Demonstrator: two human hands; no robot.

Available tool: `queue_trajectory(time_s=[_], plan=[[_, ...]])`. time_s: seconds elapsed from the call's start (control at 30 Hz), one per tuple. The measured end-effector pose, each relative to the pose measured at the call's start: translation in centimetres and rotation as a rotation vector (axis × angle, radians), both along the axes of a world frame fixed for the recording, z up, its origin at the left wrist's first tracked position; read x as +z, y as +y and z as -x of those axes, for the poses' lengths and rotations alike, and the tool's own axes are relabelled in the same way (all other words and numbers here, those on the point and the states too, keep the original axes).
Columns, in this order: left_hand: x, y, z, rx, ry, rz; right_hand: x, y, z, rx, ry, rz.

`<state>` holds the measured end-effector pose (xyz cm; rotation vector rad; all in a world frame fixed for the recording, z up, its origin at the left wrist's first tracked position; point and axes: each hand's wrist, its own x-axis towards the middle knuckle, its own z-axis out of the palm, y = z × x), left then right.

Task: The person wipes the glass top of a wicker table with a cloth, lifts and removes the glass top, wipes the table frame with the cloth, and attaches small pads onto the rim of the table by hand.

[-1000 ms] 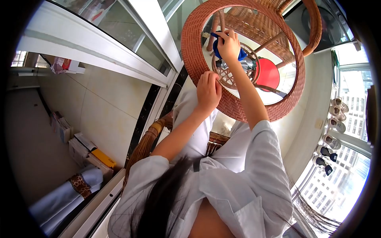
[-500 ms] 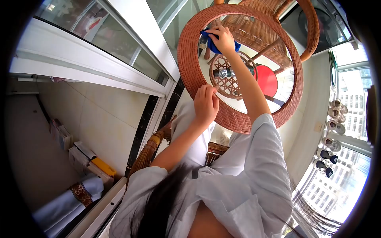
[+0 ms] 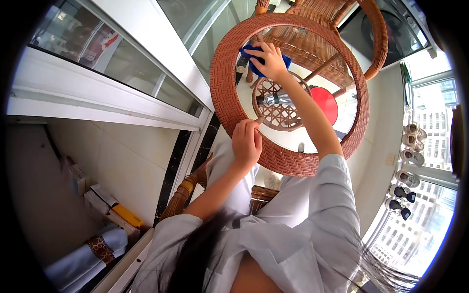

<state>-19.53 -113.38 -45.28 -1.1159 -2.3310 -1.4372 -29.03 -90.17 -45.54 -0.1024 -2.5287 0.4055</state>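
A round table with a reddish-brown woven rim [image 3: 225, 83] and a glass top stands in front of me. My right hand [image 3: 269, 61] presses a blue cloth [image 3: 285, 61] onto the glass near its far left part, fingers spread over the cloth. At the near left of the rim rests my left hand [image 3: 247, 142], its fingers curled at the inner edge; whether they grip the rim is hard to make out. Through the glass show a lower woven shelf [image 3: 259, 93] with a silvery item [image 3: 277, 99] on it and a red round seat [image 3: 324, 105].
A wicker chair [image 3: 378, 44] stands beyond the table, near a dark front-loading machine [image 3: 391, 27]. Sliding glass doors with white frames [image 3: 188, 61] are on the left. Several shoes [image 3: 413, 156] line the windowsill at right. Books [image 3: 105, 200] lie at lower left.
My right hand and the blue cloth have moved left across the glass. The view has shifted, so the table appears lower and further left. My left hand stays at the rim.
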Motion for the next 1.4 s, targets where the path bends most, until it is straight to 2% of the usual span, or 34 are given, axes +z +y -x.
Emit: queue_trajectory(time_s=[0.07,0.13,0.27,0.33,0.4,0.47,0.53,0.6,0.67,0.73,0.77,0.83,0.87,0.93,1.0,1.07,1.1,1.2,1.27,1.33,1.4], plan=[[0.0,-0.1,0.1,-0.008,0.005,0.003,-0.6,1.6,1.2,-0.002,0.003,-0.003],[0.2,-0.1,0.1,-0.014,0.001,0.021,-1.1,4.4,2.7,-0.34,0.043,-0.03],[0.1,-0.1,0.1,-0.022,-0.02,0.061,-1.4,6.8,5.0,-0.711,0.049,-0.115],[0.4,0.1,0.0,-0.006,-0.008,0.078,-1.9,5.2,5.1,-0.622,0.115,-0.115],[0.7,0.2,0.1,0.014,-0.022,0.082,-1.8,2.4,3.7,-0.223,0.1,-0.016],[0.2,0.4,0.3,0.014,-0.04,0.091,-1.6,0.1,1.7,-0.063,0.048,-0.029],[0.4,0.2,0.2,0.012,-0.048,0.121,-0.8,1.5,2.0,-0.041,0.03,-0.002],[0.5,0.0,0.3,0.005,-0.051,0.134,-0.6,4.1,3.3,-0.233,0.051,-0.081],[0.7,0.1,0.5,-0.002,-0.052,0.143,-0.6,4.0,3.7,-0.236,0.071,-0.071],[1.1,0.3,0.6,-0.003,-0.043,0.204,-1.0,2.1,2.0,-0.032,0.051,-0.007],[1.6,0.6,1.0,-0.001,-0.048,0.206,-0.9,1.8,1.4,-0.014,0.063,-0.005],[2.6,0.9,1.5,-0.022,-0.276,0.178,-0.5,2.4,1.2,0.001,0.038,-0.004],[2.7,1.4,2.1,-0.022,-0.278,0.178,-0.4,3.3,2.1,-0.09,0.071,-0.052],[2.6,2.1,3.2,0.035,-0.17,0.164,-0.5,3.9,2.7,-0.17,0.049,-0.043],[1.9,2.7,3.9,0.022,-0.172,0.186,-1.0,3.0,1.9,-0.171,0.037,-0.029],[1.0,3.1,4.4,0.036,-0.062,0.218,-0.9,2.0,0.8,0.027,0.057,0.007],[0.8,3.2,4.3,0.038,-0.072,0.221,-0.7,2.3,0.9,0.038,0.053,0.032],[0.9,2.9,4.2,0.031,-0.084,0.251,-1.1,4.7,3.3,-0.141,0.112,-0.052],[0.9,2.8,4.3,-0.004,-0.182,0.256,-0.8,4.0,3.8,-0.166,0.132,-0.058],[0.9,2.9,4.4,-0.004,-0.149,0.252,-0.7,2.2,2.2,0.012,0.043,-0.012],[0.9,2.9,4.3,-0.006,-0.128,0.261,-0.9,1.4,1.6,0.051,0.051,-0.001]])
